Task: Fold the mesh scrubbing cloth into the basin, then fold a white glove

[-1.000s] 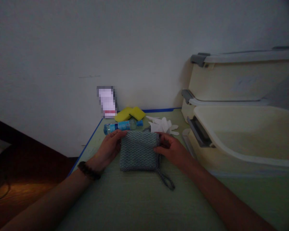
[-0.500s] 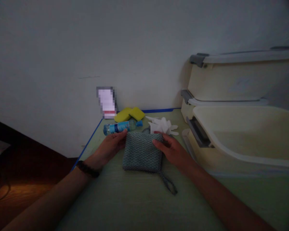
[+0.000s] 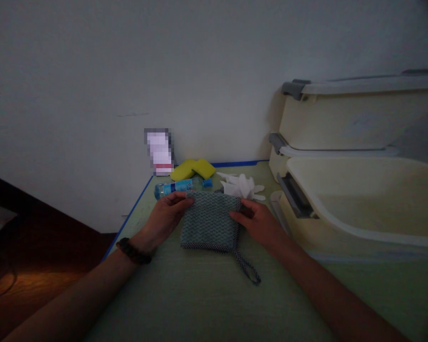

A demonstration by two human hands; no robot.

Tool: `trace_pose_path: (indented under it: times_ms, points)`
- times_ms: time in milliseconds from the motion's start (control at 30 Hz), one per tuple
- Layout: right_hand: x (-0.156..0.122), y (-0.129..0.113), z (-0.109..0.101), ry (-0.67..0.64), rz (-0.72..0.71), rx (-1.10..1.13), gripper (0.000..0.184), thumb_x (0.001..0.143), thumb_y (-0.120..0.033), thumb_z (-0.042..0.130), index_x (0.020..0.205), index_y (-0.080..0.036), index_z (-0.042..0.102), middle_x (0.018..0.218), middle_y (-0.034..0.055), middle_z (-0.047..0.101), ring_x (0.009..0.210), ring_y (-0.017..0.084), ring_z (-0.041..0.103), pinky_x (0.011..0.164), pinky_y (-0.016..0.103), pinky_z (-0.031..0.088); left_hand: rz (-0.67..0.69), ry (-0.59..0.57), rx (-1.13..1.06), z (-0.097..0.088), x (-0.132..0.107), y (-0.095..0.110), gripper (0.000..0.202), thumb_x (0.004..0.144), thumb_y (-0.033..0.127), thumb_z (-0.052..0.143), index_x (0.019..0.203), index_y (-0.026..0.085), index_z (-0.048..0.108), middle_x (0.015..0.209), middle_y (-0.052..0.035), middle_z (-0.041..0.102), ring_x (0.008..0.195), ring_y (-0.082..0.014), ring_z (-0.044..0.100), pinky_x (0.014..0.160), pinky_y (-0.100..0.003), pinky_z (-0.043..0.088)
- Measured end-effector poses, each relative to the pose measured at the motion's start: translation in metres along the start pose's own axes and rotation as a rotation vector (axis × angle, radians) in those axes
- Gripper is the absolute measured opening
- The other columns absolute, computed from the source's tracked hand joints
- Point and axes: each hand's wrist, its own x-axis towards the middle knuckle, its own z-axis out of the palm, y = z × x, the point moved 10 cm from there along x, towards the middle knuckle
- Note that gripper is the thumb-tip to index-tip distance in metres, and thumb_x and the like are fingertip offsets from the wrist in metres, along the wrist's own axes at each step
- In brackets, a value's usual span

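A square grey-green woven cloth pad (image 3: 209, 221) with a dark patterned edging and a hanging loop stands between my two hands over the table. My left hand (image 3: 166, 216) pinches its upper left corner, thumb in front. At the upper right corner, my right hand (image 3: 258, 221) grips the edge between thumb and fingers. Just behind the pad lies a plastic bottle (image 3: 178, 186) with a blue label and blue cap, on its side. White crumpled gloves (image 3: 244, 186) rest behind the right corner. Whether the pad's lower edge touches the table, I cannot tell.
Two yellow sponges (image 3: 194, 169) lie by the wall. A phone (image 3: 160, 153), blurred out, leans there at the left. On the right stand cream storage bins (image 3: 342, 232) with grey latches, the front one open-topped. Blue tape (image 3: 240, 164) lines the green table's (image 3: 199, 294) edges.
My left hand has shifted its grasp to the pad's upper left corner, with the thumb now across the front. The pad's top edge has risen slightly. My right hand keeps its corner.
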Motion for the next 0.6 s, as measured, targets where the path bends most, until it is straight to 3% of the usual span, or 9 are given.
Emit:
trace_pose_path:
  times_ms: [200, 367, 500, 600]
  points:
    - [0.0, -0.004, -0.002, 0.018, -0.026, -0.099, 0.03, 0.08, -0.041, 0.048, 0.069, -0.016, 0.061, 0.075, 0.0042, 0.065, 0.073, 0.019, 0.061, 0.067, 0.032, 0.046, -0.088, -0.097, -0.005, 0.012, -0.003, -0.008, 0.026, 0.068, 0.0, 0.062, 0.089, 0.017, 0.059, 0.087, -0.0007, 0.067, 0.08, -0.0149, 0.063, 0.073, -0.028, 0.049]
    - [0.002, 0.0, -0.009, 0.073, -0.023, -0.165, 0.018, 0.075, -0.033, 0.056, 0.073, -0.016, 0.062, 0.071, 0.0034, 0.065, 0.066, 0.018, 0.059, 0.063, 0.032, 0.046, -0.076, -0.121, 0.02, 0.015, -0.006, -0.006, 0.039, 0.066, -0.005, 0.061, 0.095, 0.021, 0.055, 0.095, 0.0003, 0.065, 0.084, -0.0162, 0.063, 0.074, -0.029, 0.049]
    - [0.002, -0.003, -0.011, 0.102, -0.065, 0.02, 0.014, 0.073, -0.029, 0.059, 0.082, -0.017, 0.061, 0.081, 0.0038, 0.067, 0.077, 0.019, 0.062, 0.071, 0.034, 0.047, -0.052, -0.173, 0.033, 0.017, -0.008, -0.004, 0.055, 0.063, -0.007, 0.06, 0.107, 0.026, 0.051, 0.109, -0.0013, 0.061, 0.094, -0.0185, 0.06, 0.076, -0.029, 0.048]
    - [-0.001, -0.008, -0.014, 0.154, -0.089, 0.244, 0.029, 0.074, -0.029, 0.06, 0.101, -0.021, 0.053, 0.092, 0.0034, 0.068, 0.085, 0.018, 0.063, 0.077, 0.034, 0.048, -0.058, -0.248, 0.028, 0.022, -0.011, -0.006, 0.071, 0.063, -0.006, 0.061, 0.121, 0.031, 0.043, 0.121, -0.0031, 0.053, 0.1, -0.0204, 0.057, 0.077, -0.029, 0.048]
